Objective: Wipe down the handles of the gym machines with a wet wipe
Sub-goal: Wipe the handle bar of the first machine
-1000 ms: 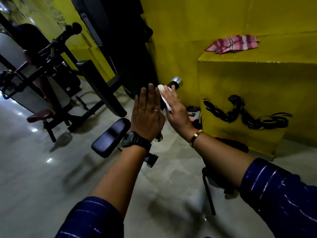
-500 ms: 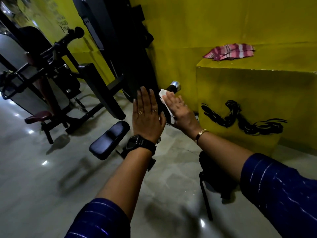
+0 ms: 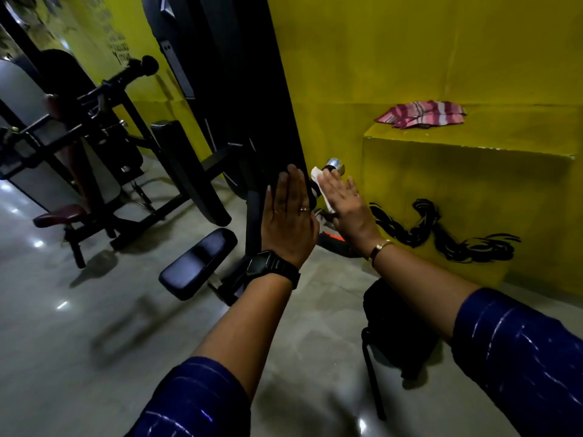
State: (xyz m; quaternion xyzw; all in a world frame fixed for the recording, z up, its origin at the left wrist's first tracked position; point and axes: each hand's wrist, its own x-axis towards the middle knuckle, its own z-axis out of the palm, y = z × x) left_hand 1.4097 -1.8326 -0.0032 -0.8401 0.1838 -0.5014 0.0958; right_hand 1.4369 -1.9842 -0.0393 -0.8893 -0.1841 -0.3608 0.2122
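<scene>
— Where is the wipe point(image 3: 319, 182) kept?
— It is pressed against the chrome-capped handle point(image 3: 333, 165) by the straight fingers of the right hand point(image 3: 347, 209).
— And the left hand point(image 3: 288, 220)?
— It is held up flat, fingers straight, just left of the handle; nothing is gripped by it.

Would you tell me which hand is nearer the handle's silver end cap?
Right. The right hand presses the wipe just below the silver end cap; the left hand is flat, farther left.
</scene>
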